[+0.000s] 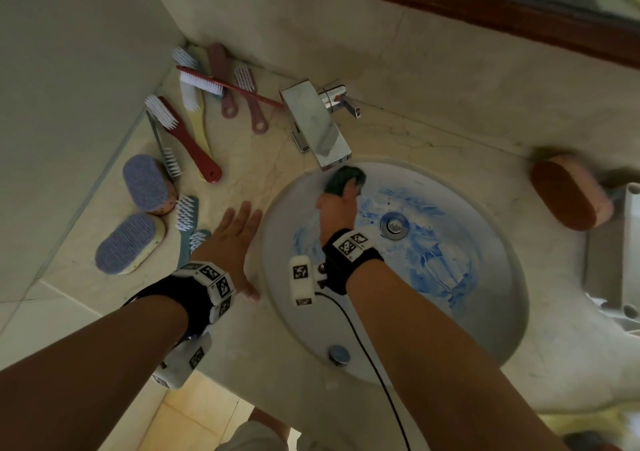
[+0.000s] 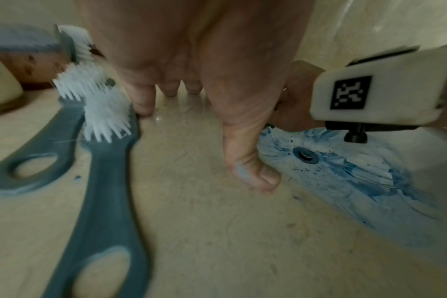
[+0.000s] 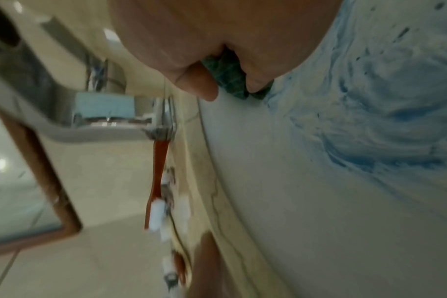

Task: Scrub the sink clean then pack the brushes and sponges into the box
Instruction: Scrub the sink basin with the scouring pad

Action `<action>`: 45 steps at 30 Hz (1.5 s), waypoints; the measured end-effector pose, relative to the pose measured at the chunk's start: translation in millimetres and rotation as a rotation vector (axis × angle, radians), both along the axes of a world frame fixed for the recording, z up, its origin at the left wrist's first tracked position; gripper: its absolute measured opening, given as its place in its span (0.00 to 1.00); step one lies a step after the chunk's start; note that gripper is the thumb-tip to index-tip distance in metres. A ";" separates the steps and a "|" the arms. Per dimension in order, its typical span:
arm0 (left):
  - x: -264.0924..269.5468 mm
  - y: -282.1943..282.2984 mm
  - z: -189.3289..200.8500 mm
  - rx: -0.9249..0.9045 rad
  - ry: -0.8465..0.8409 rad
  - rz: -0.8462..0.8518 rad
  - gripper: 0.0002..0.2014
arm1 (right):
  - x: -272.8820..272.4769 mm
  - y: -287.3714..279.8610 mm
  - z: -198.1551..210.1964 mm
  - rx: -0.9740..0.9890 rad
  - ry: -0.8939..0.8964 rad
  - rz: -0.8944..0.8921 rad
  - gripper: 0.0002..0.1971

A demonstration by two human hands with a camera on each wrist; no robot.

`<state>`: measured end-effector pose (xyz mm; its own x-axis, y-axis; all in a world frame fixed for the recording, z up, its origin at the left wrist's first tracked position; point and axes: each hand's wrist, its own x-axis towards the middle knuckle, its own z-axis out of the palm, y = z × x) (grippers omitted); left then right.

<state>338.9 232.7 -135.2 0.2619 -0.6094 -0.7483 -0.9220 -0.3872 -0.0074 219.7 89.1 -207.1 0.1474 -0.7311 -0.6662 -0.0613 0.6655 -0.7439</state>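
Blue-smeared sink (image 1: 485, 319); right hand (image 1: 337, 208) gripping dark-green sponge (image 1: 344, 180).

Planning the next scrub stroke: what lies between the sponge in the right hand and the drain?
Only blue-smeared basin between the sponge and the drain, in the head view.

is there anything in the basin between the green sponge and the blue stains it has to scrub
Nothing visible. The right hand holds the green sponge against the sink wall just under the faucet, and the blue stains begin right beside it; only the drain sits among them.
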 end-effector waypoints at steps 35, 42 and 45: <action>-0.3 -1.4 0.4 0.009 -0.006 0.000 0.76 | 2.6 13.2 -11.2 -0.023 0.174 0.435 0.42; -1.9 -1.8 2.1 0.008 -0.012 -0.012 0.75 | -29.0 48.5 -8.9 -0.346 0.363 1.320 0.41; -3.3 -2.6 3.0 0.013 -0.016 -0.011 0.75 | -38.5 56.3 -16.0 -0.351 0.363 1.437 0.44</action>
